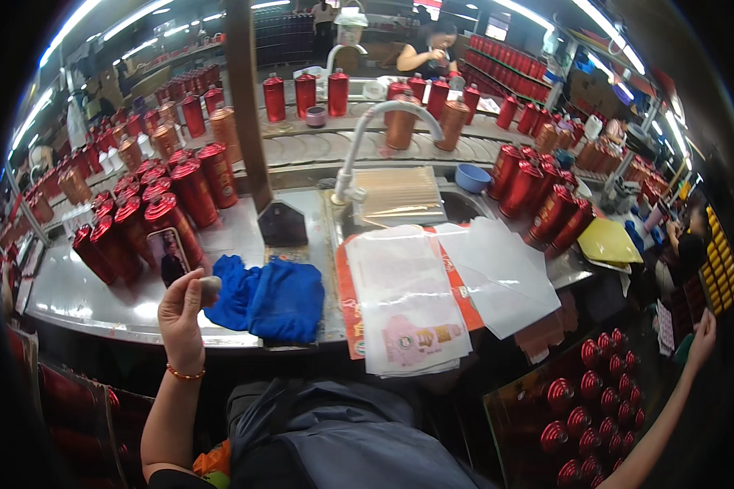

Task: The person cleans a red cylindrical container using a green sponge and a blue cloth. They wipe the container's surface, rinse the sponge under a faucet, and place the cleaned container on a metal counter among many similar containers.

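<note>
My left hand (183,303) is raised over the near left of the metal worktop. Its thumb and fingers pinch a small greyish wad (210,291). Just beyond it a phone (170,253) leans against red bottles (170,213). To the right of that hand lies a crumpled blue cloth (273,299). My right hand (700,339) is stretched far out to the right, its fingers drawn together beside something green (683,350). At the picture's rim it is small, and whatever it may hold cannot be made out.
Printed translucent sheets (408,297) overhang the worktop's front edge. Behind them stand a sink, a curved tap (348,167) and a blue bowl (472,177). A yellow cloth (610,241) and more red bottles (520,189) are at right. A crate of red bottles (579,420) stands low right. Across the conveyor sits a person (426,57).
</note>
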`<state>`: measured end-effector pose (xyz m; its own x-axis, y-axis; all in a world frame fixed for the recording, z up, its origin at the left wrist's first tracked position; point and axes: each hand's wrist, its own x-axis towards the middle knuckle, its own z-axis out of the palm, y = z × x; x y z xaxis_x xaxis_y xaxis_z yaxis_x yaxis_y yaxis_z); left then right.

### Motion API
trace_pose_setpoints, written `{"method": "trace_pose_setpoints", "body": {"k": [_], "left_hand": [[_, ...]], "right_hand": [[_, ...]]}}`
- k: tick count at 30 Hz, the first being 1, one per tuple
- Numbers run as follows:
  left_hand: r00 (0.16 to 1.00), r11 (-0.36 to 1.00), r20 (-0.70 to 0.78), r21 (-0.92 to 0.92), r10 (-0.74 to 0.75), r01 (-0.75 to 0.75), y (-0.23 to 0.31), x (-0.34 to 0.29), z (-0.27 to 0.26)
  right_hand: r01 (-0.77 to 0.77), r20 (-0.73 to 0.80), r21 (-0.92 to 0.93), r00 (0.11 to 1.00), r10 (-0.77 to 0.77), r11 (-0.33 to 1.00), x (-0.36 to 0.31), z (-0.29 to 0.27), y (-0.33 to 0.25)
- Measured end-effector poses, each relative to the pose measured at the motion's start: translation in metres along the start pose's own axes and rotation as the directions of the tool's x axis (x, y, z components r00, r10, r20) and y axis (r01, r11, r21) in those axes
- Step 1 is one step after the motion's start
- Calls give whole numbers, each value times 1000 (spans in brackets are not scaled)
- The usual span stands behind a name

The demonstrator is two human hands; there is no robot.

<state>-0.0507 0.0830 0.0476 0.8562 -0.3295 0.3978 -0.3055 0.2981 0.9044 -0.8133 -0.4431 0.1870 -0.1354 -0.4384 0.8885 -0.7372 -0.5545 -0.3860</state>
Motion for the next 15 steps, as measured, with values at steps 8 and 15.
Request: {"method": "trace_pose_setpoints", "body": {"k": [8,15], "left_hand": [[973,934,190,303,133,-187,-23,-10,1],[865,492,466,718,186,-493,-47,-21,-40]], "right_hand": [[551,380,381,639,-669,742,-76,149,-407],[339,450,752,363,-816,566,-144,344,-645]]}}
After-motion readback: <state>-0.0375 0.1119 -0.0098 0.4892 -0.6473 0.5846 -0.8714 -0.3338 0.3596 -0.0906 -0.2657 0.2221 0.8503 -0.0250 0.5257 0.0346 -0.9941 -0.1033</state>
